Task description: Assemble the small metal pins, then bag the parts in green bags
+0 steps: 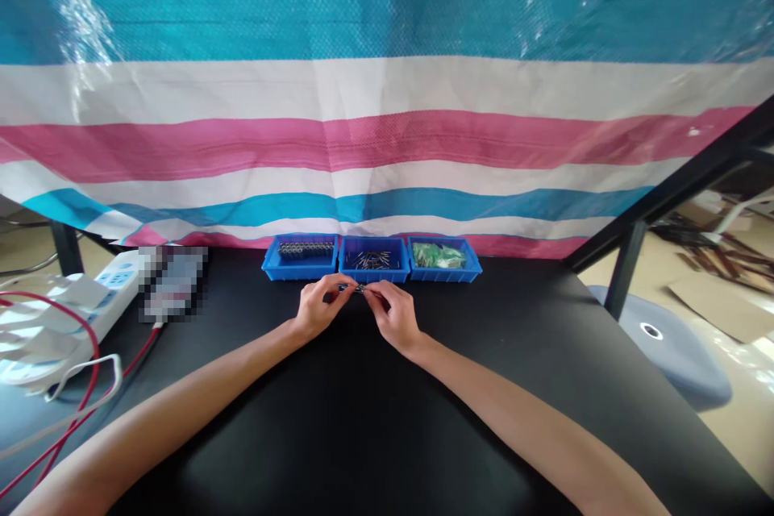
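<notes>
My left hand (319, 307) and my right hand (394, 314) meet over the black table (363, 419), just in front of the middle blue bin. Both pinch a small dark metal part (356, 288) between their fingertips, one hand at each end. Behind them stand three blue bins in a row: the left bin (301, 258) holds a row of dark cylindrical parts, the middle bin (374, 260) holds loose small metal pieces, the right bin (444, 259) holds green items in a clear bag.
A striped blue, white and pink tarp (387, 97) hangs behind the table. A white power strip (114, 282) with red and white cables (85, 387) lies at the left. A grey stool (665, 343) and black frame (665, 193) stand at the right.
</notes>
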The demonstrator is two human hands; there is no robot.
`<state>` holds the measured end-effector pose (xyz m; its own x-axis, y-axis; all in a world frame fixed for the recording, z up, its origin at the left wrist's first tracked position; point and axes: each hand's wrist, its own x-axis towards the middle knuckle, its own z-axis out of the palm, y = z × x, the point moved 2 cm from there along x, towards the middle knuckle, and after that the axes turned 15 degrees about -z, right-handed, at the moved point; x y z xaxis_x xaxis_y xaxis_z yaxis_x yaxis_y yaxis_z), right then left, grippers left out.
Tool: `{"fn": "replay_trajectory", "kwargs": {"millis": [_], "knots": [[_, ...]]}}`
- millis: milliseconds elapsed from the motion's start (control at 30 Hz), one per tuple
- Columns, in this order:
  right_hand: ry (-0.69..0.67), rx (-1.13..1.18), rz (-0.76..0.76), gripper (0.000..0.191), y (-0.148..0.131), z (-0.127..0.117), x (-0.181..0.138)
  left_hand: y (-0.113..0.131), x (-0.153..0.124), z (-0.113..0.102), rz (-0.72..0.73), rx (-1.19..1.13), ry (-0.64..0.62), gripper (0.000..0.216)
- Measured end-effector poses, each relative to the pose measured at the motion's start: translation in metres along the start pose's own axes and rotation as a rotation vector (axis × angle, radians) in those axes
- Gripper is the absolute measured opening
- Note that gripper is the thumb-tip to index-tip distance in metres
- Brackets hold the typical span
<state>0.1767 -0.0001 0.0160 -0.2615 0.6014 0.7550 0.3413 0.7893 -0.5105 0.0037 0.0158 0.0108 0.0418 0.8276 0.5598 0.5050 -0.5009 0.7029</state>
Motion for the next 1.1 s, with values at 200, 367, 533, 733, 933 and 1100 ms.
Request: {"fn": "replay_trajectory", "kwargs": {"millis": [200,367,533,733,933,1100], "knots": [[-0.008,0.002,-0.003,0.016,-0.0012,0.0002,0.0006,-0.0003,-0.0006,0.0003,0.007,0.015,0.001,0.011],[-0.028,0.019,0.002,0.017,-0.0008,0.0005,0.001,-0.0002,-0.0006,0.0001,0.0,0.013,0.001,0.011],[-0.058,0.023,0.002,0.018,0.001,0.001,0.0002,-0.0004,-0.001,0.0007,0.006,0.007,-0.005,0.012],[-0.069,0.021,-0.016,0.019,0.0013,0.0014,-0.0003,0.0002,-0.0013,0.0006,0.025,0.017,0.009,0.011],[-0.061,0.019,0.0,0.017,0.0011,0.0015,-0.0008,0.0006,-0.0009,0.0002,0.019,0.015,0.007,0.011],[-0.027,0.034,0.017,0.017,-0.0008,0.0005,0.0,0.0003,-0.001,0.0001,0.017,0.004,0.002,0.012]]}}
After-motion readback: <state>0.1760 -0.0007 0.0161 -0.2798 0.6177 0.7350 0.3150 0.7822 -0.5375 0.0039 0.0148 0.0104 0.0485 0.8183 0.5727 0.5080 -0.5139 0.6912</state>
